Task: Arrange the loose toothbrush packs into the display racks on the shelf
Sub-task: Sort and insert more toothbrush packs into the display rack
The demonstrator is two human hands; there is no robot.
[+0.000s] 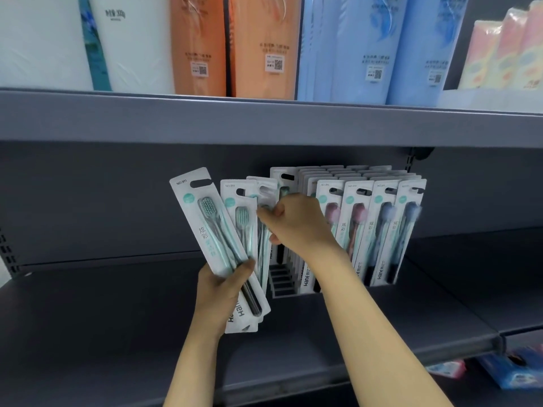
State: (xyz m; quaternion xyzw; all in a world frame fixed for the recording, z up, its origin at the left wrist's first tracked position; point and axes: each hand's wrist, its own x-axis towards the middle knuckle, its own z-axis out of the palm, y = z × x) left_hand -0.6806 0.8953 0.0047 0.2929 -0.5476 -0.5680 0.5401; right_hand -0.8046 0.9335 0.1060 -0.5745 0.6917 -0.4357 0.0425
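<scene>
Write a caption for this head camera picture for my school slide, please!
Left hand holds fanned toothbrush packs while right hand pinches one beside the rack.

- Left hand (224, 284) grips a fanned bunch of green toothbrush packs (226, 230) by their lower ends, tops leaning left.
- Right hand (296, 223) pinches the rightmost pack of the fan (266, 198) near its top.
- Behind it, the display rack (283, 284) on the grey shelf (117, 312): leftmost slots bare in front, one pack at the back.
- To the right, rows of pink packs (354, 227) and blue packs (395, 230) stand upright.
- Upper shelf: orange bags (229, 45) beside blue bags (382, 48).
</scene>
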